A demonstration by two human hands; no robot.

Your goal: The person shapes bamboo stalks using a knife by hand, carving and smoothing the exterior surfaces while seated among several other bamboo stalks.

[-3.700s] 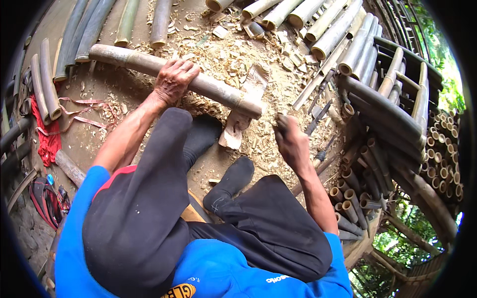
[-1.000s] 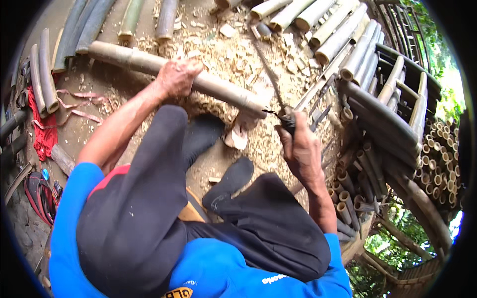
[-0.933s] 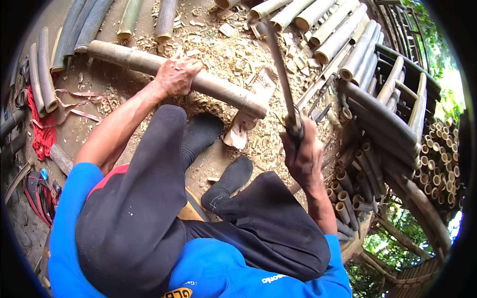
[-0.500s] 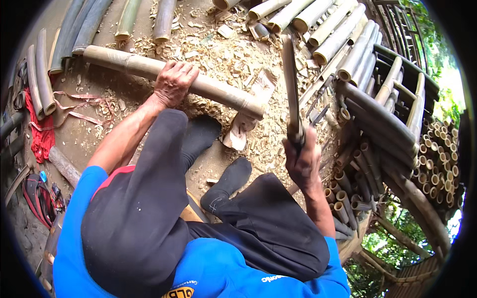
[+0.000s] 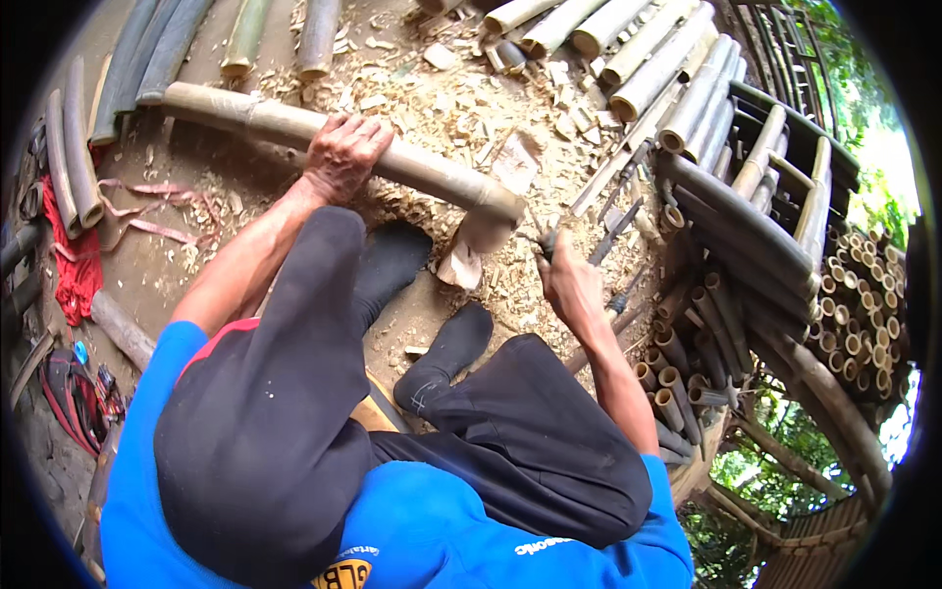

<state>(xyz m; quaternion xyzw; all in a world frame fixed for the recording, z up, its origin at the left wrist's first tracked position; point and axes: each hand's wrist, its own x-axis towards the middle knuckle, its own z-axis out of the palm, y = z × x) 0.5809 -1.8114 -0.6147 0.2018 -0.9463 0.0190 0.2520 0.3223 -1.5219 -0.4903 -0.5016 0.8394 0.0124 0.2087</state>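
A bamboo tube (image 5: 432,175) lies slantwise across the ground ahead of me, its right end over a pale chopped wood block (image 5: 461,267). My left hand (image 5: 345,157) is wrapped over the tube's middle, pressing it from above. To the right of that end, my right hand (image 5: 572,280) is closed round the dark handle of a machete (image 5: 546,241). Its blade points toward the tube's end, but is foreshortened and smeared, so I cannot tell whether it touches the bamboo.
Wood chips (image 5: 392,93) cover the ground. Cut bamboo tubes (image 5: 662,69) lie in rows at the far right, others (image 5: 177,49) at the far left. Another long blade (image 5: 616,232) lies right of my right hand. A red cloth (image 5: 74,270) and bag (image 5: 74,398) are at left.
My right hand has swung the machete down and left, from upright to pointing at the tube's right end. My left hand still grips the tube.
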